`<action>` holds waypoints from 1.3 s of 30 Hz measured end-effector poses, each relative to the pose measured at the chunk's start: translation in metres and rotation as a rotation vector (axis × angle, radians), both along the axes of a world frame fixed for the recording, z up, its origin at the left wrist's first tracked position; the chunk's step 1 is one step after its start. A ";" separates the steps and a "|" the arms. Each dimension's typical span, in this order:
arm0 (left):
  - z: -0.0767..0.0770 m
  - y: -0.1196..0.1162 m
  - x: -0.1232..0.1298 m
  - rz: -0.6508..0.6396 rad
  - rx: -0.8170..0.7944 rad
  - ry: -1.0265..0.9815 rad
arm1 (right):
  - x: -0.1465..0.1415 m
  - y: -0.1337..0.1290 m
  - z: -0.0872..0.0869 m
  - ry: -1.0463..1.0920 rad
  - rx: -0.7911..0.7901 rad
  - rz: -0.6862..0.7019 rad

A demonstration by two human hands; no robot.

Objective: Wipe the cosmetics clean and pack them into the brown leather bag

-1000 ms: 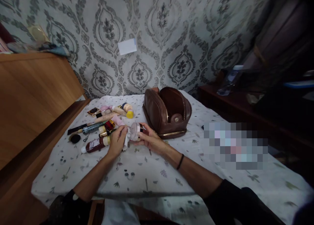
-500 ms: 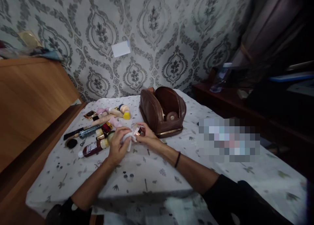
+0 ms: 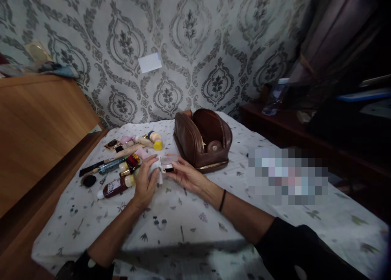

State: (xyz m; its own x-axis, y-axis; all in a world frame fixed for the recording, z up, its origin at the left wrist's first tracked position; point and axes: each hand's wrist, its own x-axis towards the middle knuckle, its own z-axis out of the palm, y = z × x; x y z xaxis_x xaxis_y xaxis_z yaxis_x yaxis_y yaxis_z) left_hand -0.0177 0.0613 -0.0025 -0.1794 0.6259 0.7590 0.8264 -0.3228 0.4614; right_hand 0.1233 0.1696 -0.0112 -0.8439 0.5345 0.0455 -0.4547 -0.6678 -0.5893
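My left hand (image 3: 146, 181) pinches a crumpled white tissue (image 3: 156, 169) above the patterned cloth. Between the fingers of my right hand (image 3: 185, 175) is a small round container (image 3: 168, 162) with a clear top and a dark band, its left side against the tissue. Just behind my right hand stands an unzipped brown leather bag (image 3: 201, 141). Left of my left hand lie a dark red bottle (image 3: 114, 187) with a pale cap, a teal tube (image 3: 112, 165), a black-headed brush (image 3: 89, 180) and a yellow-capped bottle (image 3: 157, 145), among several other cosmetics.
The table's white printed cloth (image 3: 183, 235) lies under everything. A wooden panel (image 3: 39, 129) rises at the left. On the right are a blurred-out patch (image 3: 287, 176) and a dark red shelf (image 3: 259, 119) with a clear bottle (image 3: 276, 97).
The small container has turned in my right hand, so its round clear top now shows. My right hand's fingers have spread slightly around it. The tissue stays in my left hand.
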 end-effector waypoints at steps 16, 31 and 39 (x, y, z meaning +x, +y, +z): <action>-0.008 0.005 -0.001 -0.125 -0.274 -0.374 | 0.005 -0.010 0.006 -0.087 0.142 0.078; 0.004 -0.005 -0.004 -0.083 -0.003 0.219 | -0.003 -0.012 -0.011 -0.187 0.253 0.069; 0.004 -0.001 -0.001 -0.090 0.038 0.408 | -0.006 -0.015 -0.011 -0.205 0.228 0.173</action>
State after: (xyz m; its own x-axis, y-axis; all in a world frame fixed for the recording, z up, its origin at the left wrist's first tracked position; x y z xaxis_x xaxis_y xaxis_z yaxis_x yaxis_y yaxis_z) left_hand -0.0192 0.0607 0.0020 0.1949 0.5955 0.7794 0.9069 -0.4121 0.0881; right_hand 0.1171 0.1549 -0.0221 -0.9251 0.3782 -0.0326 -0.2029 -0.5654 -0.7995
